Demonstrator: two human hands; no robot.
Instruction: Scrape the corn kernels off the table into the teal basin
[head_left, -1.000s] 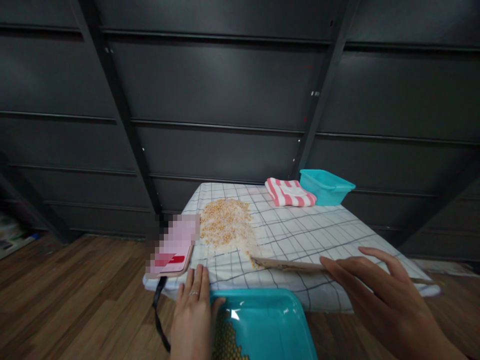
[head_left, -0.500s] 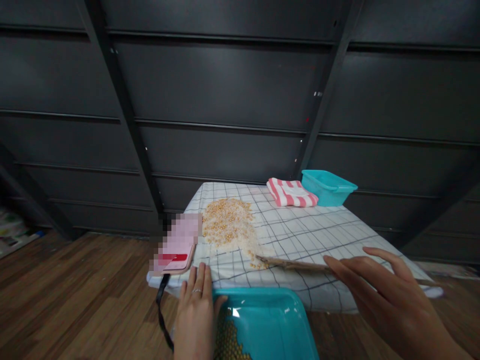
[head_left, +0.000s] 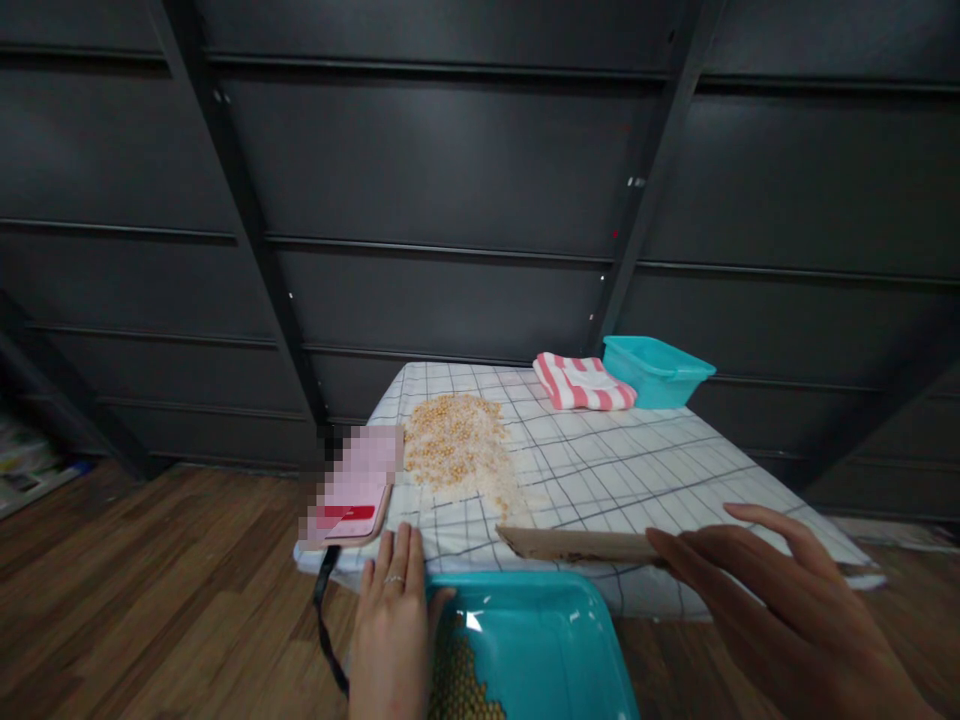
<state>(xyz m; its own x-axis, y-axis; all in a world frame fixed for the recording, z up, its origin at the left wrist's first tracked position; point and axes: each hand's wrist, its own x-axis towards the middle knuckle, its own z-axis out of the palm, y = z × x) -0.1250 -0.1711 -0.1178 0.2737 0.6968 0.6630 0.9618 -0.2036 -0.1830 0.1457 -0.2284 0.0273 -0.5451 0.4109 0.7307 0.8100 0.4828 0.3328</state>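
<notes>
Yellow soybeans mixed with white rice-like grains form a pile (head_left: 454,440) on the checked tablecloth (head_left: 600,455). A flat brown strip (head_left: 577,545), perhaps cardboard or wood, is in my right hand (head_left: 780,590), gripped near its right part. Its left end lies at the table's front edge, just above the turquoise basin (head_left: 529,582). Greenish beans (head_left: 461,680) fill the basin's left side. My left hand (head_left: 394,610) grips the basin's upper left corner, thumb over the rim, fingers stretched onto the cloth.
Left of the pile lies a pink phone (head_left: 356,490), partly blurred, with a black strap (head_left: 322,620) hanging down. A folded red-and-white striped towel (head_left: 585,382) and a second turquoise basin (head_left: 656,372) stand at the back right, before a dark panelled wall (head_left: 450,170).
My right hand has drawn the strip toward me to the table edge, turning its flat face into view. The few soybeans near its tip are gone from the cloth. My left hand stays put.
</notes>
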